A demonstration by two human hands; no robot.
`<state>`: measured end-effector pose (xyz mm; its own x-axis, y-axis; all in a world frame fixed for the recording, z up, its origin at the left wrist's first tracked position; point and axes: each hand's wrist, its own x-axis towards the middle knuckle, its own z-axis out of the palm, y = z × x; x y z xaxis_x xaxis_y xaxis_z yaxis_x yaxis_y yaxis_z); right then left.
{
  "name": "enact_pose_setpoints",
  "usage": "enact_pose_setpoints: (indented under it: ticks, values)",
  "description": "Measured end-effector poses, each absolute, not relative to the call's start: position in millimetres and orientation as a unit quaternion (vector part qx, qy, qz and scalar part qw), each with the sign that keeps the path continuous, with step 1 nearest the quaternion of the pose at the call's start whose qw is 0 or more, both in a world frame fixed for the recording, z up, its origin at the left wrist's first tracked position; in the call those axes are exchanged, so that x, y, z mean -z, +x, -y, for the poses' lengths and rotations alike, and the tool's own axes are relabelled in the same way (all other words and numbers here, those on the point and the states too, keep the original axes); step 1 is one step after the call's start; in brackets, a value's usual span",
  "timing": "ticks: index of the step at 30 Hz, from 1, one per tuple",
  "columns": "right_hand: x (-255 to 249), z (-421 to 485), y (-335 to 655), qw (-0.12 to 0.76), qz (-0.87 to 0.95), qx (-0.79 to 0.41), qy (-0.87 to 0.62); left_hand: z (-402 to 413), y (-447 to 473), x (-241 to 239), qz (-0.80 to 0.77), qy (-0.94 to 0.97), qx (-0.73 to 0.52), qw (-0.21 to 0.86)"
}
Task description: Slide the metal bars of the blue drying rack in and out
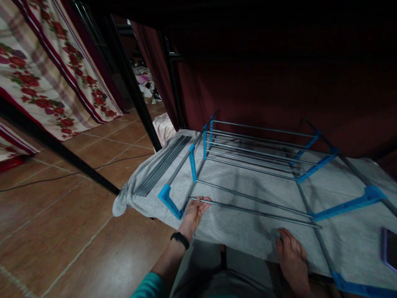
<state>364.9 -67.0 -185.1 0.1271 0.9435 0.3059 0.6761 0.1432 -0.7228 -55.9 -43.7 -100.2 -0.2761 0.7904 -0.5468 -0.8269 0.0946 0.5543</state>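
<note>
A partly assembled rack of grey metal tubes and blue plastic brackets lies on a grey blanket. Near its front, a loose thin metal rod stretches to the right, with its right end by the side tube. My left hand, wearing a black wristband, grips this rod close to its left end, beside a blue bracket. My right hand is at the blanket's front edge, below the rod's right end and apart from it. Its fingers are curled together, and nothing shows in them.
Several spare metal rods lie side by side at the blanket's left end. A phone is at the right edge. Dark bed-frame posts stand at the left, over a tiled floor with a cable. Dark red cloth hangs behind.
</note>
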Motion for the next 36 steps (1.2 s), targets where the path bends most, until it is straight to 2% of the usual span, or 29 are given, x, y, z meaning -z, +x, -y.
enact_pose_setpoints:
  ticks: [4, 8, 19, 36]
  values:
    - [190, 80, 353, 0.323, 0.702, -0.026, -0.634, 43, -55, 100, -0.432, -0.02, -0.673, 0.6]
    - [191, 78, 351, 0.298, 0.714, 0.028, -0.633, 42, -55, 100, -0.434, -0.015, -0.668, 0.604]
    - [193, 74, 340, 0.328, 0.681, 0.02, -0.655, 40, -60, 103, -0.457, 0.02, -0.657, 0.599]
    - [172, 75, 323, 0.286, 0.692, 0.055, -0.66, 31, -64, 101, -0.485, 0.071, -0.654, 0.577]
